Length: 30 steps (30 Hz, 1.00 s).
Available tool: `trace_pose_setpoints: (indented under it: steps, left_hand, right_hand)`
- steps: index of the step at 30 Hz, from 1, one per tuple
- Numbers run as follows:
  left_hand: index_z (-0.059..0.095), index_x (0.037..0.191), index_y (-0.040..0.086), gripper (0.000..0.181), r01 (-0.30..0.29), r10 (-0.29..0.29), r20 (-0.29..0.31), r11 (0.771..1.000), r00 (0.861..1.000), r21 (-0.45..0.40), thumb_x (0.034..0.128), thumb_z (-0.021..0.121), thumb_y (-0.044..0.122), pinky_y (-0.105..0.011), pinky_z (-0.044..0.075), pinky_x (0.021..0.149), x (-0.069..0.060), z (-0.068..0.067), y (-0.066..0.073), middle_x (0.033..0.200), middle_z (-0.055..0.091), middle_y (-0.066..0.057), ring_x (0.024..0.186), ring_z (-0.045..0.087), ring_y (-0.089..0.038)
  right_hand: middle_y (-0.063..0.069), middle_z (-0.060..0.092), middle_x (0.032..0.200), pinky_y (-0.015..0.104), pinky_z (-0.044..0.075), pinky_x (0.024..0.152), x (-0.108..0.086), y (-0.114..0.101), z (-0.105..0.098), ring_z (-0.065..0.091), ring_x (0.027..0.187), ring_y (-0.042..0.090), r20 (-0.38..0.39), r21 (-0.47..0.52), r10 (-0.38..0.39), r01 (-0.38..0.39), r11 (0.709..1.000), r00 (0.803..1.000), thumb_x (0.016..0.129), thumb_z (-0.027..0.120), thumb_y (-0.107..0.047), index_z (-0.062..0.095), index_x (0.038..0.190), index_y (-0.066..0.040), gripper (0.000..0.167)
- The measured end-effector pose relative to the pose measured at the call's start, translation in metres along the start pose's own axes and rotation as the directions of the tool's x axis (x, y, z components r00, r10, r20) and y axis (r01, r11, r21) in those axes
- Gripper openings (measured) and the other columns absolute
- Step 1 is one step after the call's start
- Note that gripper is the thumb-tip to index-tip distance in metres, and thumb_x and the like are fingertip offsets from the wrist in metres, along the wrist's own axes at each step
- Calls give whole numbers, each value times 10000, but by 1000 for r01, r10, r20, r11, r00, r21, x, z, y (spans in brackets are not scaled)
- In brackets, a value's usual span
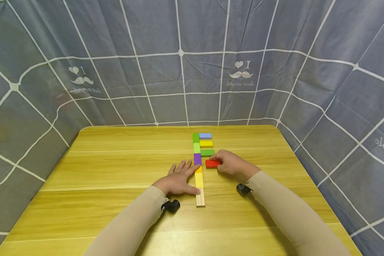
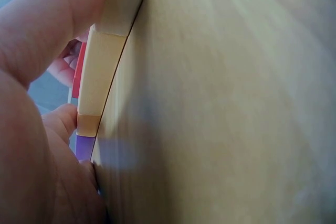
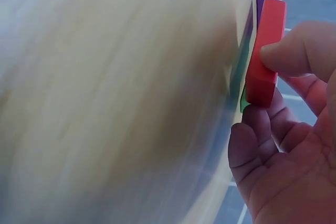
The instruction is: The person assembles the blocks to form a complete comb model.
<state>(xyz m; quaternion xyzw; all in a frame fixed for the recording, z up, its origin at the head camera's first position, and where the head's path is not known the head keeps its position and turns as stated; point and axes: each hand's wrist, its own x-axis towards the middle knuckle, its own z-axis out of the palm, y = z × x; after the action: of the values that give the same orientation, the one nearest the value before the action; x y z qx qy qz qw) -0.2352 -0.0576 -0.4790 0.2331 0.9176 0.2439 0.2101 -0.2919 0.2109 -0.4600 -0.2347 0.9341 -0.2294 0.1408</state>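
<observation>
A straight column of wooden blocks runs toward me: green (image 1: pixel 196 137), light green (image 1: pixel 196 148), purple (image 1: pixel 197 159), orange (image 1: pixel 198 169), yellow (image 1: pixel 199 180) and a plain wood block (image 1: pixel 200 200) nearest. My left hand (image 1: pixel 178 180) lies left of it, fingers spread, its index finger by the purple and orange blocks and its thumb on the plain block. Between thumb and fingers, my right hand (image 1: pixel 233 164) pinches a red block (image 1: pixel 212 164), a small gap right of the column. Just beyond it, a green block (image 1: pixel 207 153) sticks out sideways from the column.
Farther back, a second yellow block (image 1: pixel 206 144) and a light blue block (image 1: pixel 205 136) also lie crosswise against the column's right side. The wooden table (image 1: pixel 115 160) is bordered at the back and sides by a grey checked curtain (image 1: pixel 160 74).
</observation>
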Motion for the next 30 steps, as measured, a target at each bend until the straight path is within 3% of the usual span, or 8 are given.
trace_pose_setpoints:
  steps: [17,30]
  left_hand:
    - [220,1692,354,1041,3,-3,0,1000,1000,12,852,754,659,-617,-52,1306,0,0,1,1793,30,-69,1661,-40,-330]
    - [192,1701,328,1061,-2,2,5,1000,1000,14,854,752,636,-611,-89,1301,6,5,-6,1792,-14,-70,1658,-76,-326]
  right_hand:
    - [78,657,1166,399,508,970,8,-4,4,576,987,205,0,-38,-28,28,999,1000,894,674,-10,719,1346,-96,462]
    - [109,674,1257,439,514,1035,12,-8,6,592,1060,227,12,-25,-36,36,999,999,894,670,6,715,1353,-62,466]
